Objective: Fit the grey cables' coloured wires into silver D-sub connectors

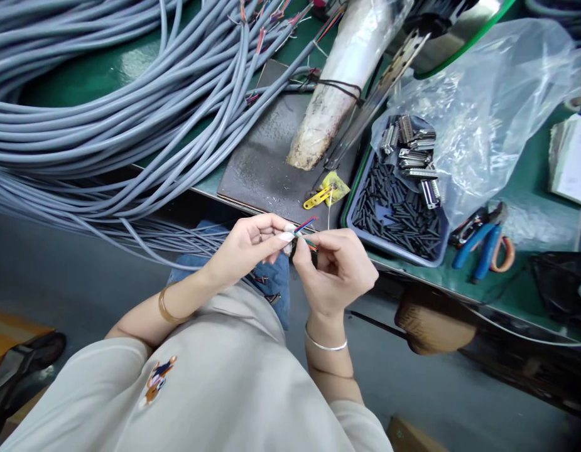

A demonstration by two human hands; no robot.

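Just off the near edge of the green bench [516, 292], in front of the gap between the dark mat [266, 166] and the blue tray [398, 256], I have both hands together over thin coloured wires [305, 225]. With my left hand [257, 242] I pinch them narrowly between thumb and fingers, and red and blue ends stick out past the fingertips. My right hand [337, 267] is closed too, thumb and forefinger pressed together at the same little bunch, with green and orange ends showing beside them. What lies under my fingers is hidden from me.

On the mat, close to its near right corner, lies a yellow piece [318, 197], with the lower end of a long wrapped roll [337, 81] behind it. Grey cables [106, 119] sweep in thick loops over the left side of the bench, some hanging past its near edge. The tray sits at the near edge, right of the mat; short black pieces [389, 216] fill it, and metal connectors [415, 157] lie at its far right part, by the mouth of a clear plastic bag [488, 119]. Blue-handled pliers [488, 251] rest just right of the tray.
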